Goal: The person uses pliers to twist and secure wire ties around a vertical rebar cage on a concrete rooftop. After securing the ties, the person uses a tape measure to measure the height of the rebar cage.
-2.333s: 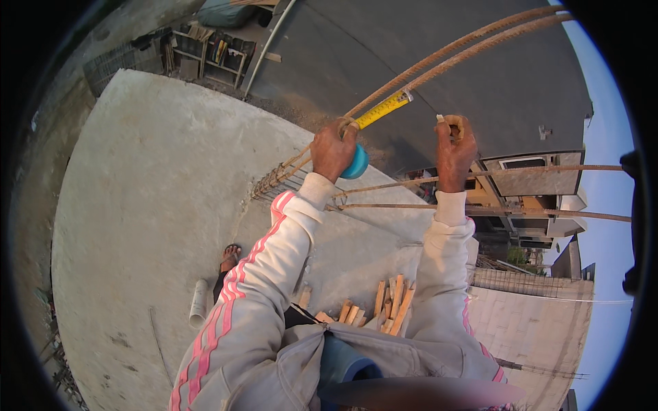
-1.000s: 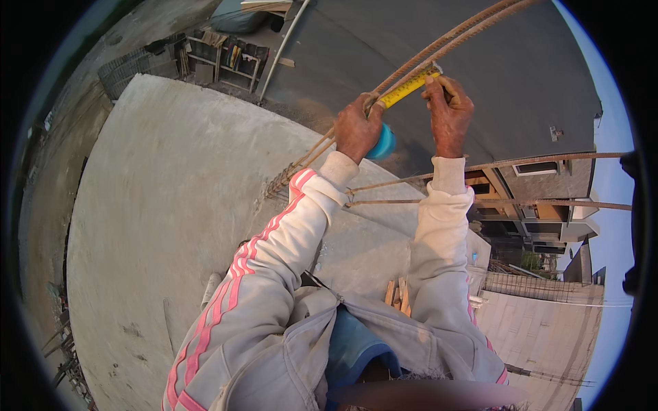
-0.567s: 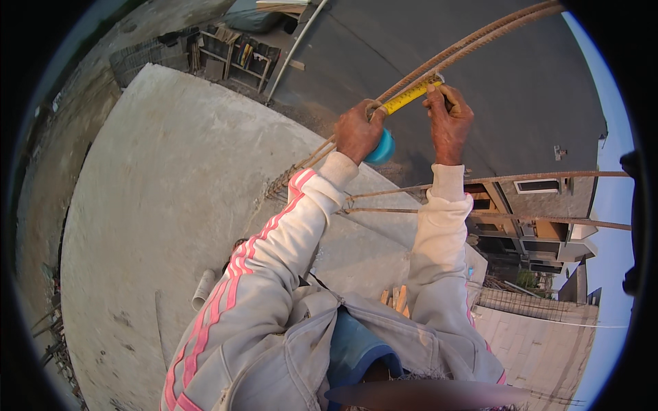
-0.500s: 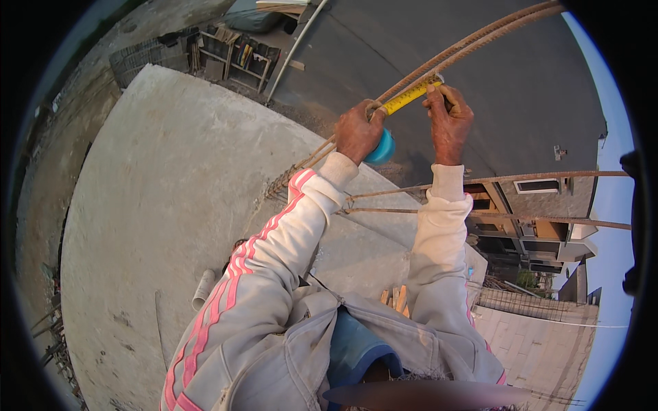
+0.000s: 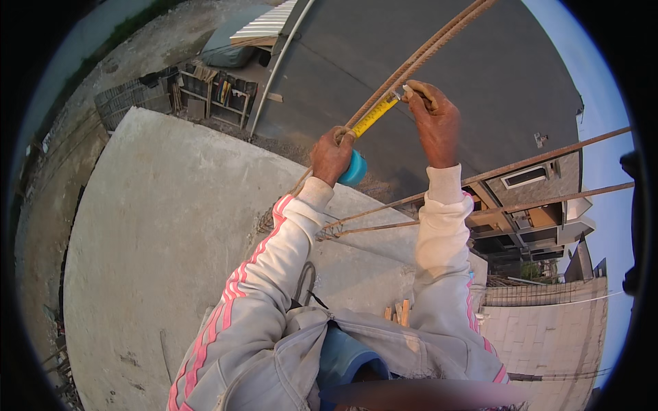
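My left hand (image 5: 330, 156) is closed round a tape measure with a blue case (image 5: 354, 169), close against a pair of rusty ribbed steel bars (image 5: 419, 56). Whether its fingers also grip the bars I cannot tell. A short length of yellow tape blade (image 5: 374, 117) runs out along the bars, up and to the right. Just beyond the blade's hooked end is my right hand (image 5: 439, 127), its fingers pinched together. Something small and pale shows at its fingertips, too small to name. That hand looks slightly apart from the blade.
Two more rusty bars (image 5: 521, 162) slant out to the right below my right hand. Under me lies a concrete slab (image 5: 171, 219), with a dark grey surface (image 5: 493, 75) beyond its edge. Wood offcuts (image 5: 404, 312) lie near my body. Houses stand at the right.
Both hands and the tape measure have shifted left in view and slightly down. My right hand has come off the blade's end, where its thumb lay before. The bars appear steeper.
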Demonstrator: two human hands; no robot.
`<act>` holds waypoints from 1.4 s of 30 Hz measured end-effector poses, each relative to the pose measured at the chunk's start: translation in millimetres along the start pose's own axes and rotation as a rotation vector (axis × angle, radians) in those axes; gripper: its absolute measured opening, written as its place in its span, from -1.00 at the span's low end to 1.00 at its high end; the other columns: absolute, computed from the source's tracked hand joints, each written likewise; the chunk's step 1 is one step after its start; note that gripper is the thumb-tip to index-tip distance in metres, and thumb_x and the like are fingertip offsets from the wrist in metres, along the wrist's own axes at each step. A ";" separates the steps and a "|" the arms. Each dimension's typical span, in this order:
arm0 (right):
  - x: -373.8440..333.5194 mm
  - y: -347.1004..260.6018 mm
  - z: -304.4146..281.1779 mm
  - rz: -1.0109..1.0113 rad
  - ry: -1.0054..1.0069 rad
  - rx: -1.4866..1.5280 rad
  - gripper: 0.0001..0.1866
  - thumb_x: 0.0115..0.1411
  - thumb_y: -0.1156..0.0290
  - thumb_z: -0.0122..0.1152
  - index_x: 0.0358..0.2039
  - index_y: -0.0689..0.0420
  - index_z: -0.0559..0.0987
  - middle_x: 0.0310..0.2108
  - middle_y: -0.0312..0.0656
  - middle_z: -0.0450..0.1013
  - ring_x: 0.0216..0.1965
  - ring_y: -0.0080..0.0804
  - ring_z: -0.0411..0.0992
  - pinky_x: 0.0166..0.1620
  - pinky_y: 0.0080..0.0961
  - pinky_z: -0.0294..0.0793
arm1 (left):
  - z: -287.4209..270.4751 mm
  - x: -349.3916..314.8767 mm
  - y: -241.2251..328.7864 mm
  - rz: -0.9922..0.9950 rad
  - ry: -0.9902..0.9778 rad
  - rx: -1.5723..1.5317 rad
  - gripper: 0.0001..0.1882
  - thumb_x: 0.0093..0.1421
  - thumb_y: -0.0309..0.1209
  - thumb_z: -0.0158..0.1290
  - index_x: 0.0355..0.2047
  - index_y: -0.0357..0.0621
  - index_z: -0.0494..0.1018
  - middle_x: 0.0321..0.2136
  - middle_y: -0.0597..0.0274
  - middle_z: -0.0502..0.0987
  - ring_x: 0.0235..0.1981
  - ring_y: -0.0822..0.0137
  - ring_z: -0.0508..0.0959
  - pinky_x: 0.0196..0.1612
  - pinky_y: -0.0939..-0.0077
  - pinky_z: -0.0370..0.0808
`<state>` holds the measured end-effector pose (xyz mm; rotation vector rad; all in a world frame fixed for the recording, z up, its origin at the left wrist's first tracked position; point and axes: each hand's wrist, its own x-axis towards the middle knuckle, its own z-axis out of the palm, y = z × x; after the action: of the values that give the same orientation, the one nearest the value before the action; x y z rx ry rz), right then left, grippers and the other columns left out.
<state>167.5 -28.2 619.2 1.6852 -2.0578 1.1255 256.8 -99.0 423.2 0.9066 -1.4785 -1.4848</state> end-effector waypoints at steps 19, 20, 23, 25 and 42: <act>5.3 36.9 -2.7 -0.122 0.007 -0.566 -0.86 0.27 0.41 0.31 -0.29 0.23 0.64 -0.31 -0.04 0.58 -0.38 -0.16 0.59 -0.28 -0.31 0.58 | 2.4 1.0 -5.9 0.021 0.007 -0.024 -0.54 0.25 -0.07 0.10 -0.05 -0.15 0.66 -0.31 0.01 0.71 -0.26 0.14 0.70 -0.07 0.28 0.57; 1.8 43.1 -9.5 -0.055 0.056 -0.510 -0.87 0.28 0.42 0.30 -0.29 0.23 0.64 -0.31 -0.05 0.58 -0.38 -0.20 0.59 -0.28 -0.32 0.58 | 2.5 -0.7 -6.5 0.009 0.009 -0.026 -0.54 0.25 -0.07 0.10 -0.05 -0.15 0.66 -0.32 0.01 0.71 -0.27 0.14 0.70 -0.08 0.27 0.57; -17.4 53.2 -19.2 0.167 0.085 -0.240 -0.88 0.29 0.44 0.27 -0.28 0.23 0.65 -0.36 -0.12 0.59 -0.40 -0.37 0.54 -0.30 -0.41 0.55 | 1.5 -0.1 -6.5 0.003 0.009 -0.019 -0.55 0.26 -0.08 0.10 -0.05 -0.18 0.66 -0.32 0.03 0.70 -0.29 0.18 0.69 -0.12 0.29 0.56; -32.3 53.6 -12.3 0.300 0.016 0.083 -0.88 0.30 0.45 0.27 -0.25 0.23 0.66 -0.41 -0.21 0.56 -0.42 -0.56 0.47 -0.34 -0.52 0.51 | 2.1 0.0 -8.9 0.012 -0.013 -0.041 -0.56 0.28 -0.10 0.11 -0.05 -0.20 0.65 -0.32 0.07 0.70 -0.31 0.24 0.67 -0.14 0.33 0.56; -21.2 29.1 19.2 0.113 0.173 0.269 -0.80 0.27 0.41 0.40 -0.19 0.28 0.69 -0.41 -0.22 0.57 -0.43 -0.59 0.45 -0.39 -0.60 0.45 | -2.7 -17.5 35.4 0.225 0.144 -0.022 -0.50 0.28 -0.09 0.14 0.07 -0.21 0.52 -0.40 0.03 0.66 -0.43 0.23 0.67 -0.29 0.30 0.57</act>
<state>152.4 -25.2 581.4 1.5332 -1.9869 1.5875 268.5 -82.6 457.3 0.7888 -1.4059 -1.2436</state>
